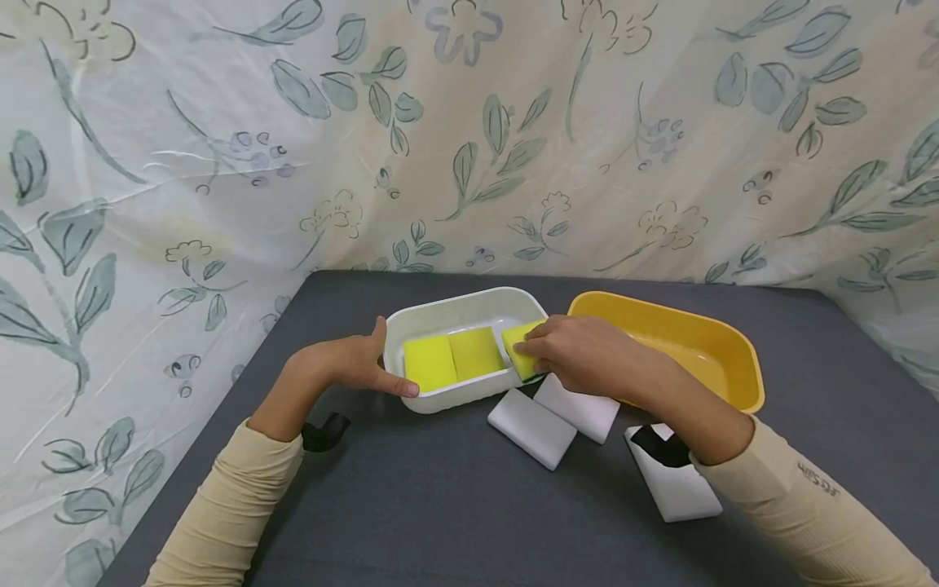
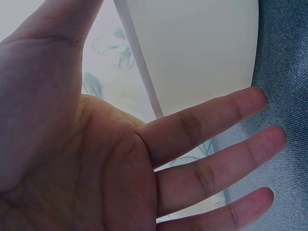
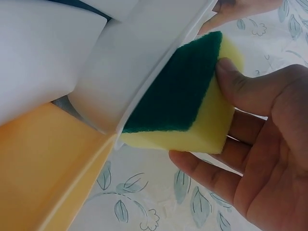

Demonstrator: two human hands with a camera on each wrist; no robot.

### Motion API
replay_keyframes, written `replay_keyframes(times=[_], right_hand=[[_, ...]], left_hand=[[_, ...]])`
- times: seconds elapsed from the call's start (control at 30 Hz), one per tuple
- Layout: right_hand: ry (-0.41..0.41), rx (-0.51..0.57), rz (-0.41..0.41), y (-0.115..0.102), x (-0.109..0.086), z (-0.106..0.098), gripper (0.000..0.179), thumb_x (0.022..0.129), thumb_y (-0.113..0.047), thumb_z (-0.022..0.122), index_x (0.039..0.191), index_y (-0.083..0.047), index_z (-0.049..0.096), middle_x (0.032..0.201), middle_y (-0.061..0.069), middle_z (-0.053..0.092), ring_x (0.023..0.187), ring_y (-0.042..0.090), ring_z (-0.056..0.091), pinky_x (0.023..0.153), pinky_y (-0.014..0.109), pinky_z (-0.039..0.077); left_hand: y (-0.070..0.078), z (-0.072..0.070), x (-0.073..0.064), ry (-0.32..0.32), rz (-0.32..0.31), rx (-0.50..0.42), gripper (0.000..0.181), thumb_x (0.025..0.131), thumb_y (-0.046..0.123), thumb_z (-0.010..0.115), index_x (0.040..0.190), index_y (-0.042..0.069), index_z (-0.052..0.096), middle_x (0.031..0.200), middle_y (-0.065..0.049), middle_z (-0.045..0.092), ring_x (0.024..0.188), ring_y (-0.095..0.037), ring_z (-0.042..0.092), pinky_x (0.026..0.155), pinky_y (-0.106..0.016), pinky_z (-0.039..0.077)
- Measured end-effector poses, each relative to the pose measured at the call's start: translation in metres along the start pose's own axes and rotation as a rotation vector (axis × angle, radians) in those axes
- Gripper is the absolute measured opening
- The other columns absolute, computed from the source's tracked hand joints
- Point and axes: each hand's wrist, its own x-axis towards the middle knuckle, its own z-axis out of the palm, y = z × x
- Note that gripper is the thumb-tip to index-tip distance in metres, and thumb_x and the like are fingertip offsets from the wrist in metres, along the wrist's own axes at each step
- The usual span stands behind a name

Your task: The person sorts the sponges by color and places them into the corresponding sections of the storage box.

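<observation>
A white plastic tub [image 1: 440, 399] has two yellow sponges [image 1: 429, 364] lying side by side in it. At its left end my left hand [image 1: 354, 363] touches the tub with fingers spread, the thumb along the near rim; the left wrist view shows straight fingers [image 2: 207, 120] beside the tub wall. My right hand [image 1: 587, 352] pinches another sponge [image 1: 522, 346] at the tub's right end, tilted over the rim. In the right wrist view this sponge's green scouring side [image 3: 178, 91] faces the camera, with the thumb on one side and fingertips on the yellow foam.
A yellow tub [image 1: 734, 350] stands at the right, partly behind my right forearm. Two white blocks [image 1: 533, 428] lie in front of the white tub, and another white block [image 1: 678, 489] lies by my right wrist. A floral curtain [image 1: 469, 147] hangs behind the dark table [image 1: 411, 505].
</observation>
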Motion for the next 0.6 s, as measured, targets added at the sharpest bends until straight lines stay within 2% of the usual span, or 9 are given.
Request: replay_keyframes(times=[0.23, 0.6], right_hand=[[0.003, -0.003, 0.005, 0.0003, 0.0021, 0.0013, 0.038, 0.088, -0.008, 0.077, 0.125, -0.012, 0.072, 0.115, 0.011, 0.071, 0.098, 0.027, 0.066, 0.079, 0.039, 0.055], [0.005, 0.005, 0.006, 0.0010, 0.0051, 0.0030, 0.037, 0.086, -0.008, 0.079, 0.123, -0.012, 0.073, 0.111, 0.010, 0.071, 0.092, 0.025, 0.065, 0.075, 0.036, 0.054]], left_hand=[[0.0007, -0.0010, 0.0005, -0.005, -0.017, 0.012, 0.137, 0.076, 0.061, 0.080, 0.154, -0.006, -0.010, 0.109, -0.012, 0.052, 0.109, -0.029, 0.050, 0.088, -0.045, 0.042], [0.0002, -0.0028, 0.0011, -0.009, -0.006, -0.004, 0.135, 0.076, 0.058, 0.081, 0.154, -0.006, -0.009, 0.108, -0.012, 0.052, 0.106, -0.028, 0.051, 0.086, -0.044, 0.042]])
